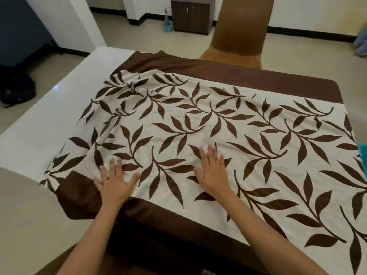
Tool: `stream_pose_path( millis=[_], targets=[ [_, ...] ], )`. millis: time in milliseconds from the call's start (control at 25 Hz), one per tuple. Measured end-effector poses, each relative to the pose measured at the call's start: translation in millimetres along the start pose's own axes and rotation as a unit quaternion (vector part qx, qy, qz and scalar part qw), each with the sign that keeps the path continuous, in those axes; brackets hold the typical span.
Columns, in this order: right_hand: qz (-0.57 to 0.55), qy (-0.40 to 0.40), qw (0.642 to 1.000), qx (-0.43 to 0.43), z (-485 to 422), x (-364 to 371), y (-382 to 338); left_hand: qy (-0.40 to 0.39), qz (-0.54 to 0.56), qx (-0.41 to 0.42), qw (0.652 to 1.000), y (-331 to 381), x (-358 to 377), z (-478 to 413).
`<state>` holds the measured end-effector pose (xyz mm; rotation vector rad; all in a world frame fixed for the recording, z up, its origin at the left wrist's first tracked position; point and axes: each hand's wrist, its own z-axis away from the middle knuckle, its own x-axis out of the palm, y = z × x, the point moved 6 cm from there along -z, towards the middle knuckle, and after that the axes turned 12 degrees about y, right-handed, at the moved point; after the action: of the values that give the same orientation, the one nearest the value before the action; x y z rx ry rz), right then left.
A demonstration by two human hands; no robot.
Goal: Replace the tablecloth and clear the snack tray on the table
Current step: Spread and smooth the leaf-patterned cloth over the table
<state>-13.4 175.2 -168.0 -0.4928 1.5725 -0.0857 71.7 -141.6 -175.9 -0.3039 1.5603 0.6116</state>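
A cream tablecloth (228,124) with brown leaf print and a dark brown border lies spread over the white table (45,120). Its left part is bunched in wrinkles and leaves the table's left strip bare. My left hand (115,180) lies flat on the cloth near its front left corner, fingers spread, a ring on one finger. My right hand (213,171) presses flat on the cloth near the front middle, fingers straight. No snack tray is in view.
A brown covered chair (240,30) stands at the table's far side. A dark cabinet (191,15) and a small teal holder (167,24) stand by the back wall. A black bag (16,90) lies on the floor at left. Something teal (363,155) shows at the right edge.
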Motion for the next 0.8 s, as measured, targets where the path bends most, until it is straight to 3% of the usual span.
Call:
stream_pose_path(
  millis=[120,320,480,600,720,800],
  targets=[
    [0.018,-0.001,0.999,-0.050,22,22,-40,0.031,0.015,-0.007,0.999,3,-2,16],
    [0.043,0.029,0.997,-0.063,30,25,-38,0.060,0.019,0.011,0.998,3,-4,20],
    [0.068,0.063,0.996,-0.006,24,21,-53,0.077,0.061,0.012,0.995,-2,-12,19],
    [0.044,0.112,0.992,0.032,-4,25,-120,0.107,0.095,-0.006,0.990,-4,-25,24],
    [-0.050,0.072,0.996,-0.006,-25,62,-210,0.195,0.148,-0.004,0.970,-30,-54,1],
    [-0.020,0.054,0.998,-0.017,-30,89,-245,0.216,0.171,0.032,0.961,-67,-71,-47]
  ],
)
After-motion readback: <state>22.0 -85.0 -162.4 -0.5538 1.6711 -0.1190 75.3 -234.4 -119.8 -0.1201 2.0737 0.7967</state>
